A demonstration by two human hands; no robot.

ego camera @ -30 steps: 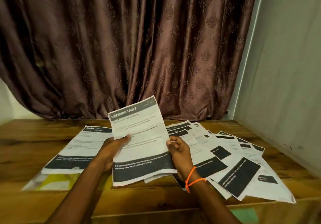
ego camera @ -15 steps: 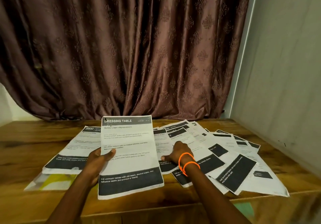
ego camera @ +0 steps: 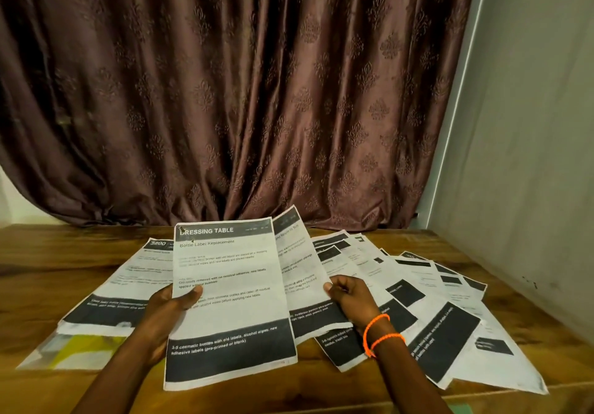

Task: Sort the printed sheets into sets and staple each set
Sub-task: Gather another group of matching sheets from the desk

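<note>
1. Gripping "DRESSING TABLE" sheet (ego camera: 228, 298) by its left edge: left hand (ego camera: 167, 314).
2. Right hand (ego camera: 352, 296) pinches second sheet (ego camera: 302, 272) at its right edge.
3. Fanned sheets (ego camera: 427, 317) right of the hands, stack (ego camera: 128, 281) left; bare desk (ego camera: 38, 272) beyond.

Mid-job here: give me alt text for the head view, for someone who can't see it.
Left hand holds up a white printed sheet headed "DRESSING TABLE"; right hand pinches a second printed sheet tucked behind it. More black-banded sheets fan across the brown wooden table on the right, a stack lies on the left, and a brown patterned curtain hangs behind.
</note>
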